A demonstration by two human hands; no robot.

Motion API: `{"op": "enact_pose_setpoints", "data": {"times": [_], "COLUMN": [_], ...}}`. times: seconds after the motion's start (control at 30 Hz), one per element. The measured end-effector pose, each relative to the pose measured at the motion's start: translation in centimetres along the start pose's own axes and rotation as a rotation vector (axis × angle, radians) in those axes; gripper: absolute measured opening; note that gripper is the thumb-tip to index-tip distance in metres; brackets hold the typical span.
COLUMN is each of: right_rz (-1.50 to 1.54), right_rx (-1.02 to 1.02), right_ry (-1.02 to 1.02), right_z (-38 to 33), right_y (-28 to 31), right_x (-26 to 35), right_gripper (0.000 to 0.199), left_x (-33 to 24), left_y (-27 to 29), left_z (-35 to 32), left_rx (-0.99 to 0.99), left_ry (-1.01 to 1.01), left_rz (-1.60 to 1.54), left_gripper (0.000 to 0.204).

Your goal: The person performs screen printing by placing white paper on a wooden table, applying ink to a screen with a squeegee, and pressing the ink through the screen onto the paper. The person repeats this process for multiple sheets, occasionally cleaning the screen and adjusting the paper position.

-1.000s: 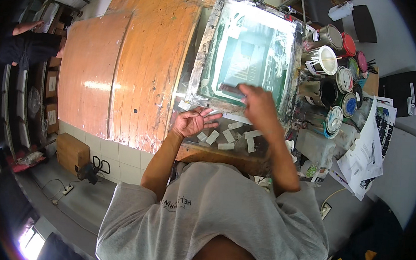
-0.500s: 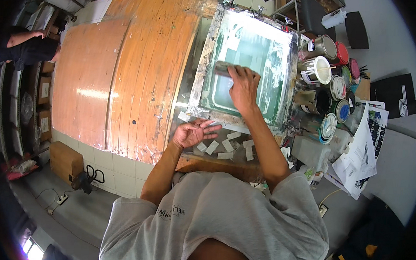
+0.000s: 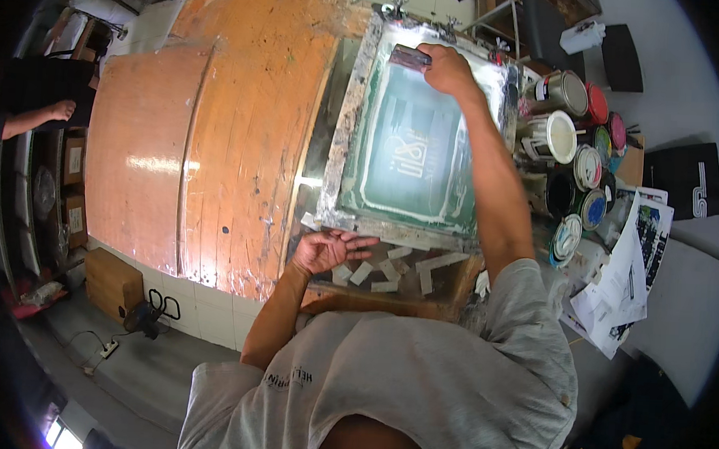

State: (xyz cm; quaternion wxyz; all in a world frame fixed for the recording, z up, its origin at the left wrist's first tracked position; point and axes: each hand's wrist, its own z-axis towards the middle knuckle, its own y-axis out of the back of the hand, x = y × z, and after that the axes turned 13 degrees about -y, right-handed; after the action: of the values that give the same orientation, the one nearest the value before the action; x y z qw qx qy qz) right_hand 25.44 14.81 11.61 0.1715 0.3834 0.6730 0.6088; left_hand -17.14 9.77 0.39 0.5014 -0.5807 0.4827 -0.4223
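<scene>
Head view: the right hand (image 3: 447, 66) has its grip closed on the squeegee (image 3: 410, 59) at the far edge of the screen frame (image 3: 340, 154). The left hand (image 3: 326, 249), grip open, rests flat at the frame's near edge. Paint cans (image 3: 561, 137) stand right on the table (image 3: 218, 136).

Single head-worn fisheye view, steep downward look over wearer's own shoulders. Wooden tabletop (image 3: 218, 136) fills centre, close range. Printing screen (image 3: 416, 146) at 12 o'clock; floor at 7 o'clock. Rim lines bend.
</scene>
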Motion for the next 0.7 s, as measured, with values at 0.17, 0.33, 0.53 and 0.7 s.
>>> {"op": "enact_pose_setpoints", "data": {"times": [0.17,0.33,0.53,0.7], "right_rz": [0.18,0.202,0.098,0.115], "right_rx": [0.289,0.193,-0.134,-0.382], "right_ry": [0.08,0.099,0.109,0.171], "right_z": [-12.4,-25.4,-30.3,-22.3], "right_y": [4.6,1.8,-3.4,-5.7], "right_x": [-0.5,-1.0,0.6,-1.2], "right_gripper": [0.049,0.04,0.048,0.045], "left_x": [0.0,-0.1,-0.1,-0.1], "left_y": [0.9,0.2,0.5,0.3], "left_z": [-0.1,0.3,0.2,0.0], "left_rx": [0.006,-0.016,0.039,0.016], "left_ry": [0.021,0.033,0.026,0.026], "left_rz": [0.031,0.025,0.094,0.11], "left_gripper": [0.026,0.02,0.028,0.027]}}
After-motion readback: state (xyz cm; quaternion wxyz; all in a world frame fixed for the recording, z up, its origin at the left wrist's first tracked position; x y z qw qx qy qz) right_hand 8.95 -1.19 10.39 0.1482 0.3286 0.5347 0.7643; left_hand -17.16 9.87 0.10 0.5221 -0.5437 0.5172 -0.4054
